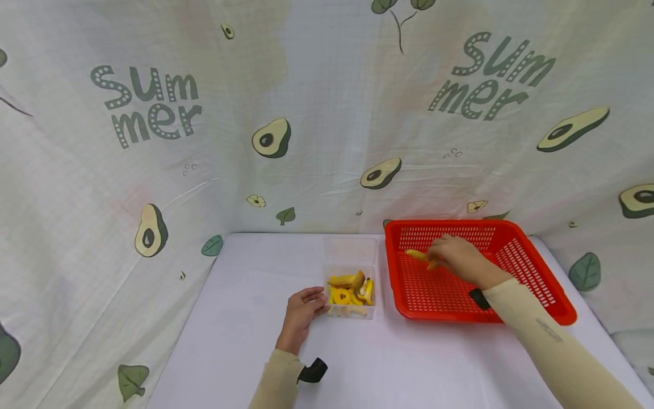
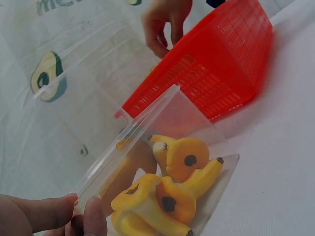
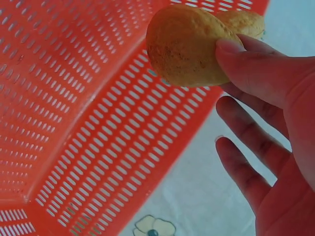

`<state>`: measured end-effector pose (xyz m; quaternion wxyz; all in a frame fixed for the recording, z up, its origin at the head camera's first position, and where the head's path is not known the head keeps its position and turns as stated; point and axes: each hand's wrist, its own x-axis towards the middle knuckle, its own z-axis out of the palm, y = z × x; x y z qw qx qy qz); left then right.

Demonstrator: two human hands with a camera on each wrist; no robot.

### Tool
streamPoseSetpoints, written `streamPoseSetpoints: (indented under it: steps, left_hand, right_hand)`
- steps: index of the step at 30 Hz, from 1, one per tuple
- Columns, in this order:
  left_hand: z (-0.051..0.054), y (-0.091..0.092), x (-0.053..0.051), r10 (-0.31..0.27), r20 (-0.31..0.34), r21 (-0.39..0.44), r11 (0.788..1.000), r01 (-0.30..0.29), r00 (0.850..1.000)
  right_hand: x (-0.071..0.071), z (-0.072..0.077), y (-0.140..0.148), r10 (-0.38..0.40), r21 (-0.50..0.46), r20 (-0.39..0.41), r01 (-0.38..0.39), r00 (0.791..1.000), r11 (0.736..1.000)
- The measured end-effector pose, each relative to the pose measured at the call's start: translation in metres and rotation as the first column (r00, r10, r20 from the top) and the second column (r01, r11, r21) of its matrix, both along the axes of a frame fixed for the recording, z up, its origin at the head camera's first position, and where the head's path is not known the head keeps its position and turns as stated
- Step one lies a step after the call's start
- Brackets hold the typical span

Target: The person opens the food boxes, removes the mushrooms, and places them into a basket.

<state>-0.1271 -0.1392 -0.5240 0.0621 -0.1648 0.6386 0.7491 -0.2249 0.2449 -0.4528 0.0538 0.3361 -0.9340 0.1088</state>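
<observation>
My left hand (image 1: 302, 313) is at the left side of a clear plastic box (image 1: 372, 313), with thumb and fingers pinching its edge in the left wrist view. Inside lie several yellow trumpet-shaped mushrooms (image 2: 184, 155) with dark centres, and a browner mushroom (image 1: 347, 280) on top. My right hand (image 1: 462, 258) is over the red basket (image 1: 426, 316). Between its thumb and index finger it holds a yellow-brown mushroom (image 3: 184, 46) with a rounded cap; the other fingers are spread apart. The stem is partly hidden behind the cap and fingers.
The box's transparent lid (image 1: 349, 248) lies folded back behind it. The basket stands just right of the box, on a white-covered table (image 1: 245, 318). A printed cloth (image 1: 317, 113) with avocados hangs behind the table.
</observation>
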Motion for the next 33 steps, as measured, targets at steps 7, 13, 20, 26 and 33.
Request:
streamPoseSetpoints:
  steps: [7, 13, 20, 26, 33]
  left_hand:
    - [-0.001, 0.0, 0.001, 0.001, -0.001, -0.006, 1.0, -0.001, 1.0]
    - [-0.001, 0.0, 0.001, 0.001, 0.0, -0.002, 1.0, -0.001, 1.0]
    - [0.001, 0.0, 0.002, 0.0, -0.015, 0.008, 1.0, 0.0, 1.0]
    - [0.0, 0.001, 0.002, -0.001, -0.008, 0.004, 1.0, 0.001, 1.0]
    - [0.001, 0.001, 0.002, -0.004, -0.008, 0.008, 1.0, 0.004, 1.0]
  right_hand:
    - [-0.007, -0.01, -0.004, 0.043, 0.008, 0.046, -0.043, 0.998, 0.999]
    - [-0.011, -0.018, -0.008, 0.056, 0.037, 0.078, -0.059, 0.995, 0.998]
    - [-0.015, -0.029, -0.01, 0.074, 0.084, 0.071, -0.08, 0.995, 0.993]
    - [-0.014, -0.036, -0.011, 0.073, 0.096, 0.075, -0.081, 0.994, 0.992]
    - [-0.007, -0.032, -0.014, 0.097, 0.101, 0.025, -0.099, 0.995, 0.99]
